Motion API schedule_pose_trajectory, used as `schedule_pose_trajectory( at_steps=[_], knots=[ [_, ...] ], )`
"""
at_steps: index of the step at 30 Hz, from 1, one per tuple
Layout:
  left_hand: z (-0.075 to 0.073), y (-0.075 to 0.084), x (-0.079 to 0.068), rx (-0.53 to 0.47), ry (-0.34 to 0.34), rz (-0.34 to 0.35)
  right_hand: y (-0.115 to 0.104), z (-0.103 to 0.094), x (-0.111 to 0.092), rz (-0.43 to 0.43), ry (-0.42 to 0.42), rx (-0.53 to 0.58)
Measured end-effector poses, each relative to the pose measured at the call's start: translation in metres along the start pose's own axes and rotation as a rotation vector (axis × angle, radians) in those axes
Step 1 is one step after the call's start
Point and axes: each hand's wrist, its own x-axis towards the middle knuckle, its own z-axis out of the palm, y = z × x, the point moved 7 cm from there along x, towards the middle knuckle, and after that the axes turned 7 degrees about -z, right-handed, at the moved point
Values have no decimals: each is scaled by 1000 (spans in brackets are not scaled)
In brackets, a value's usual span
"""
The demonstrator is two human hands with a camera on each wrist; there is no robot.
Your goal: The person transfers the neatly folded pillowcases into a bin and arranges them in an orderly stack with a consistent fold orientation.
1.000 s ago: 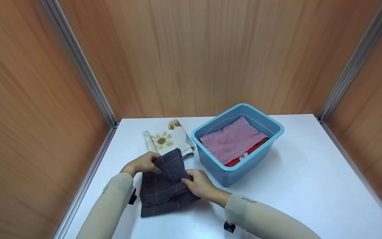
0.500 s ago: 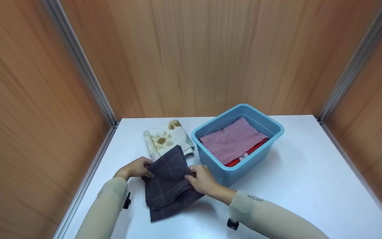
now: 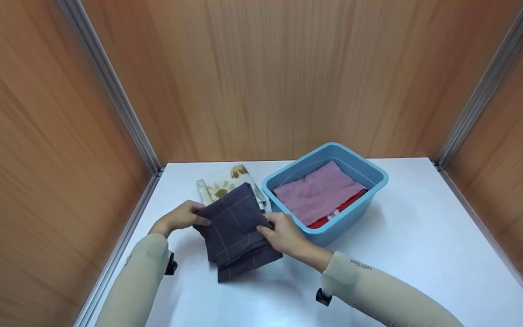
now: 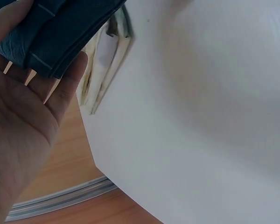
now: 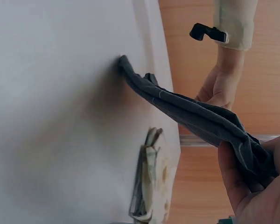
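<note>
A folded dark grey cloth with thin pale check lines is held up off the table between my two hands. My left hand pinches its left edge; the left wrist view shows the thumb over the dark cloth and the fingers beneath. My right hand grips the right edge between thumb and fingers. The lower layers droop in front. Behind lies a folded cream cloth with a flower print, partly covered by the dark cloth in the head view. In the right wrist view that flowered cloth lies below the raised one.
A blue plastic basin stands right of my hands, holding a folded pink cloth over a red one. Wood-grain panels wall in the white table at the back and both sides.
Both hands have raised the dark cloth off the table and shifted it slightly right and away. It now covers more of the flowered cloth. The basin has stayed put.
</note>
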Motion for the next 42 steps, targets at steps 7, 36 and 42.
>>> schedule_pose_trajectory(
  at_steps=[7, 36, 42],
  knots=[
    [-11, 24, 9, -47, 47, 37, -3, -28, 6, 21, 62, 22],
    [-6, 92, 26, -430, 177, 124, 18, -115, 8, 208, 180, 197],
    [2, 98, 30, -481, 208, 89, 30, -126, 7, 264, 190, 284]
  ],
)
